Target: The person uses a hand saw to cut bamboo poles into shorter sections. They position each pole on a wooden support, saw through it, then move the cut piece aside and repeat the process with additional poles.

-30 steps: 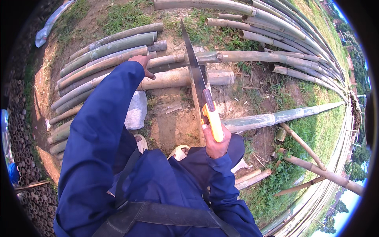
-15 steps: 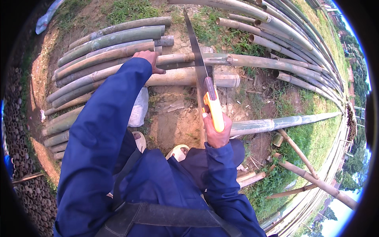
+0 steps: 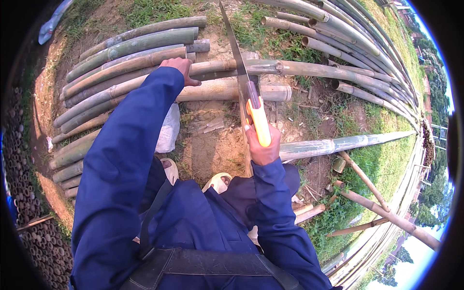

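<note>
A long bamboo pole [image 3: 319,70] runs left to right in front of me, over a thicker bamboo piece [image 3: 212,90]. My left hand [image 3: 178,69] is wrapped over the pole, thumb toward me. In my right hand [image 3: 264,144] is the yellow handle of a handsaw [image 3: 232,36]. The long blade lies across the pole, a little right of my left hand, with its tip pointing away from me. Whether the teeth have cut into the bamboo is hard to see. A narrow wooden upright [image 3: 245,130] stands below the blade, partly hidden by it.
Several cut bamboo lengths [image 3: 130,48] lie side by side at left. Long poles [image 3: 348,38] fan out at far right. Another bamboo pole [image 3: 333,145] extends rightward beside my right hand. A white bag [image 3: 168,130] sits near my feet. Bamboo props [image 3: 372,208] stand at lower right.
My right hand has pushed the saw forward, away from me, so the handle is nearer the pole. My left hand keeps its hold on the bamboo.
</note>
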`<state>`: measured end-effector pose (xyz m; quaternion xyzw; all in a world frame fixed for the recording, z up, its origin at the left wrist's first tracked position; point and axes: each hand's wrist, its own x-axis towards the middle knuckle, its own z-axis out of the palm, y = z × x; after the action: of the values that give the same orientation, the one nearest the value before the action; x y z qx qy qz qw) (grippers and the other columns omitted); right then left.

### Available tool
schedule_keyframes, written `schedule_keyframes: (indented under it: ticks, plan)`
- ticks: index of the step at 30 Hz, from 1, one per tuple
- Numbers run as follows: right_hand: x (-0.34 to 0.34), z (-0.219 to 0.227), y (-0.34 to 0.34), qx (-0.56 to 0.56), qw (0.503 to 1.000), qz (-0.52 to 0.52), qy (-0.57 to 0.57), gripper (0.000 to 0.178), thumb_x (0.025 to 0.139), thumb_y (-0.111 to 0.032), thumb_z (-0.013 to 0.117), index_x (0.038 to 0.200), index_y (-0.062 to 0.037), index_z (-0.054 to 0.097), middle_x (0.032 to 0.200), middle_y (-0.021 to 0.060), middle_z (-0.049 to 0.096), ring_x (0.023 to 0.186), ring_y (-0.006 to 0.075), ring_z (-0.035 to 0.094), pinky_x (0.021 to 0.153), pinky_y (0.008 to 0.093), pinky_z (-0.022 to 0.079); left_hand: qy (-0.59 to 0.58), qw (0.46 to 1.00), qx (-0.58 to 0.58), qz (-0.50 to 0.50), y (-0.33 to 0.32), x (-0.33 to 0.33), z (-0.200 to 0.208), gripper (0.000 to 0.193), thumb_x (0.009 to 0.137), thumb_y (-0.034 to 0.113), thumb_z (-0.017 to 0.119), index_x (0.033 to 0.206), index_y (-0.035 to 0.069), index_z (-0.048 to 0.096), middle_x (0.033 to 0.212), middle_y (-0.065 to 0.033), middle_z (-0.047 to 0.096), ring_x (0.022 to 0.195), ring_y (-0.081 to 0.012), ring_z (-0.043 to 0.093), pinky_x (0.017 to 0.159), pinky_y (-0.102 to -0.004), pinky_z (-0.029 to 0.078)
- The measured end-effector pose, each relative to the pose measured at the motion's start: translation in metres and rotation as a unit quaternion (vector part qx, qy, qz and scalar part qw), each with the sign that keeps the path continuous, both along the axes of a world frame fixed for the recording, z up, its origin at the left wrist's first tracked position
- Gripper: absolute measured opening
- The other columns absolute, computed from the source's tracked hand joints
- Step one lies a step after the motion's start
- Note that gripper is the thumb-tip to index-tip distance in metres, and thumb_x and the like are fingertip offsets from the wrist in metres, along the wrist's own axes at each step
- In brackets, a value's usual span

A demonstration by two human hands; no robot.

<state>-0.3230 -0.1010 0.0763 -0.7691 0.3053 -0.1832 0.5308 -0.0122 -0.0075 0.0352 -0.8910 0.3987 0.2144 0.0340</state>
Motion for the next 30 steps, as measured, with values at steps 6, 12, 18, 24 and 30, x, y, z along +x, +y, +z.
schedule_keyframes:
  ticks: [6, 12, 18, 24, 30]
  plan:
    - [-0.050, 0.003, 0.039, -0.041, 0.999, -0.007, 0.000, 0.006, 0.088, -0.002, 0.069, 0.091, 0.0024, 0.067, 0.067, 0.0075, 0.062, 0.060, 0.0116, 0.056, 0.058, 0.0307, 0.047, 0.003, 1.000, 0.021, 0.010, 0.007, 0.008, -0.001, 0.078, 0.071, 0.068, 0.077, 0.117, 0.006, 0.069, 0.113, -0.0180, 0.072, 0.109, -0.0356, 0.068, 0.095, -0.0461, 0.053]
    - [-0.056, 0.002, 0.042, -0.037, 0.999, -0.018, 0.018, 0.006, 0.087, 0.000, 0.069, 0.092, 0.0034, 0.067, 0.066, 0.0086, 0.062, 0.056, 0.0125, 0.055, 0.056, 0.0302, 0.047, -0.002, 1.000, -0.005, 0.004, 0.005, 0.005, -0.003, 0.077, 0.072, 0.068, 0.077, 0.117, 0.006, 0.069, 0.112, -0.0182, 0.072, 0.109, -0.0357, 0.068, 0.095, -0.0460, 0.053]
    - [0.007, -0.004, 0.006, -0.027, 1.000, 0.005, -0.005, 0.011, 0.089, -0.004, 0.070, 0.084, 0.0021, 0.062, 0.062, 0.0068, 0.057, 0.054, 0.0123, 0.049, 0.053, 0.0319, 0.043, -0.007, 1.000, 0.014, -0.003, 0.004, 0.002, -0.001, 0.078, 0.072, 0.068, 0.077, 0.119, 0.006, 0.068, 0.111, -0.0179, 0.072, 0.108, -0.0357, 0.069, 0.096, -0.0466, 0.053]
    - [-0.096, 0.035, 0.058, -0.050, 0.997, 0.006, 0.053, 0.022, 0.086, -0.003, 0.070, 0.106, 0.0052, 0.069, 0.065, 0.0106, 0.061, 0.053, 0.0173, 0.057, 0.056, 0.0314, 0.048, -0.002, 1.000, 0.007, 0.007, 0.011, 0.001, -0.002, 0.080, 0.071, 0.068, 0.077, 0.122, 0.007, 0.067, 0.110, -0.0188, 0.072, 0.107, -0.0362, 0.069, 0.095, -0.0465, 0.053]
    - [0.026, -0.004, -0.004, -0.003, 1.000, -0.002, -0.030, 0.017, 0.090, -0.005, 0.072, 0.079, 0.0007, 0.061, 0.065, -0.0004, 0.055, 0.059, 0.0079, 0.048, 0.054, 0.0286, 0.039, -0.019, 1.000, -0.004, -0.012, -0.004, 0.003, -0.005, 0.078, 0.073, 0.067, 0.076, 0.117, 0.004, 0.069, 0.112, -0.0182, 0.072, 0.107, -0.0358, 0.069, 0.094, -0.0464, 0.054]
